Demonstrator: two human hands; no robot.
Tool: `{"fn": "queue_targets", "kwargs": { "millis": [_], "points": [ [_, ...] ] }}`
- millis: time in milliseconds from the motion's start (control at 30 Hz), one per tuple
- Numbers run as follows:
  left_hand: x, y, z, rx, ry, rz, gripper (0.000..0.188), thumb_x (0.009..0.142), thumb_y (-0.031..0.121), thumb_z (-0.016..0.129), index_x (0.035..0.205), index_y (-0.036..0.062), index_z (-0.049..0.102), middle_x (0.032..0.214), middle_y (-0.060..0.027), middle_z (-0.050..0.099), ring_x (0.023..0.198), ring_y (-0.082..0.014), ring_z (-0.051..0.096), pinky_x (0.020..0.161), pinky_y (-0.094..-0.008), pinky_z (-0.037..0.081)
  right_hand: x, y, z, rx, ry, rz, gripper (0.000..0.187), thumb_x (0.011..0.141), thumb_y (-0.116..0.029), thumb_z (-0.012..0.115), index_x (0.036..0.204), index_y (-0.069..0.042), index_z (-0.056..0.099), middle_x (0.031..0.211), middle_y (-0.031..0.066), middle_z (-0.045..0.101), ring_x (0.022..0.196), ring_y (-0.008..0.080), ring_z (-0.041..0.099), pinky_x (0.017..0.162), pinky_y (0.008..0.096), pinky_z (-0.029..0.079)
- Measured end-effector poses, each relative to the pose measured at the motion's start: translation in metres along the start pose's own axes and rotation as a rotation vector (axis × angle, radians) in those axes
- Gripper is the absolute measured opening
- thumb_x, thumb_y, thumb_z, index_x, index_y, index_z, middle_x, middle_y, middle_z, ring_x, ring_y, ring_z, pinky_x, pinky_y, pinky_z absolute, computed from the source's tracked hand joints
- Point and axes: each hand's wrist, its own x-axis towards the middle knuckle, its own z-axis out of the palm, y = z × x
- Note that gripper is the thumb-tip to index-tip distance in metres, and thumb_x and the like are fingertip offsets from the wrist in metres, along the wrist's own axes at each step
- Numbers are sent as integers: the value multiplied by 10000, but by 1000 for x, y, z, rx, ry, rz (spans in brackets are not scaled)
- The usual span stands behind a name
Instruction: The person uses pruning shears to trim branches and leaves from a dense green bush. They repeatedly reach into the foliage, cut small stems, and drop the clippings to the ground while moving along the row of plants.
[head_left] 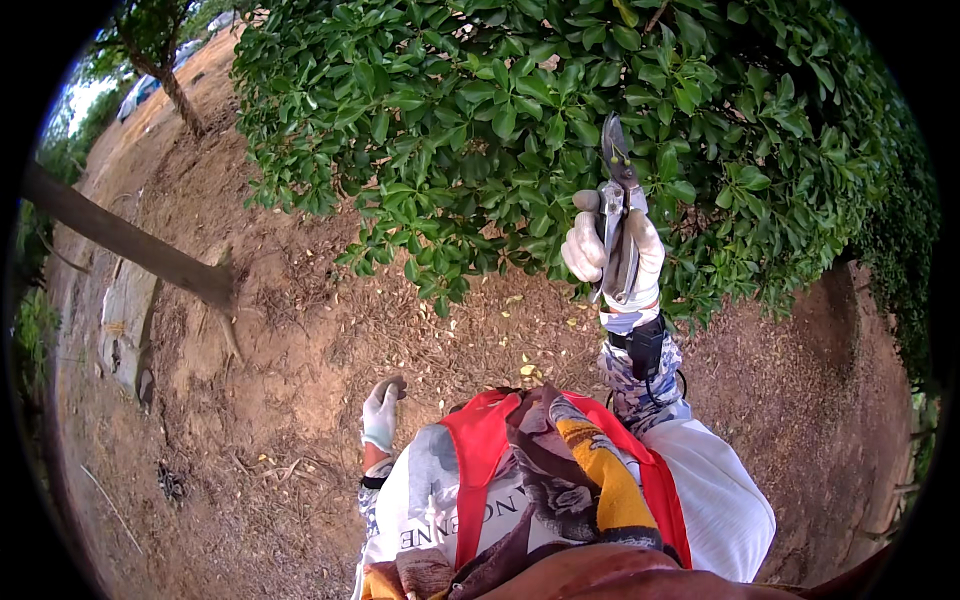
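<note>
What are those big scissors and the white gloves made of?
The pruning shears in the right hand look like metal: the blades are grey and dull, with a slight sheen along the handles. The gloves look like knitted fabric, off-white and matte; the left hand shows darker, dirty fingertips, possibly a coating or just soil.

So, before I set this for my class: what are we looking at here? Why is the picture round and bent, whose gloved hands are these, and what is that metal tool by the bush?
This is one picture from a wide fisheye camera worn on a person's head, looking down, so straight edges bend near the rim. No machine is involved, only two gloved hands. The right hand is raised and grips a pair of pruning shears, blades pointing up into the leafy bush. The left hand hangs low beside the body, seemingly holding nothing. Below lies bare reddish soil with dry leaves; a leaning tree trunk stands at left.
</note>
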Motion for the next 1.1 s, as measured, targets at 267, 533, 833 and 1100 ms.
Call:
{"fn": "queue_targets", "kwargs": {
  "millis": [267, 533, 833, 1100],
  "points": [
    [0, 2, 12, -14, 4, 10, 347, 1058, 216, 542, 1284, -35, 621, 1180, -127, 693, 1044, -215, 666, 940, -346, 531, 2, -22, 15, -451, 170, 281, 676, 1014, -465, 509, 1465, 25, 398, 1103, 192, 642, 861, 246, 647, 785, 410, 556],
    [7, -1, 19, -17, 15, 47, 374, 1055, 259, 559, 1278, -34, 623, 1177, -127, 694, 1056, -217, 665, 940, -357, 536, 40, -28, 20, -376, 221, 207, 590, 1063, -418, 436, 1385, 74, 481, 1002, 159, 677, 879, 247, 692, 796, 362, 571],
    [9, -6, 19, -16, 13, 13, 350, 1050, 235, 565, 1264, -33, 628, 1179, -130, 693, 1067, -220, 662, 940, -355, 538, 33, -24, 10, -376, 295, 234, 537, 1063, -402, 455, 1372, 35, 491, 1046, 171, 684, 876, 244, 698, 789, 362, 577],
    [20, -8, 19, -59, 12, 34, 326, 1057, 191, 541, 1268, -42, 626, 1195, -137, 690, 1072, -220, 664, 938, -355, 545, 30, -26, 4, -418, 222, 350, 608, 1061, -415, 455, 1403, 88, 477, 999, 156, 701, 854, 239, 711, 759, 357, 582]
  ]
}}
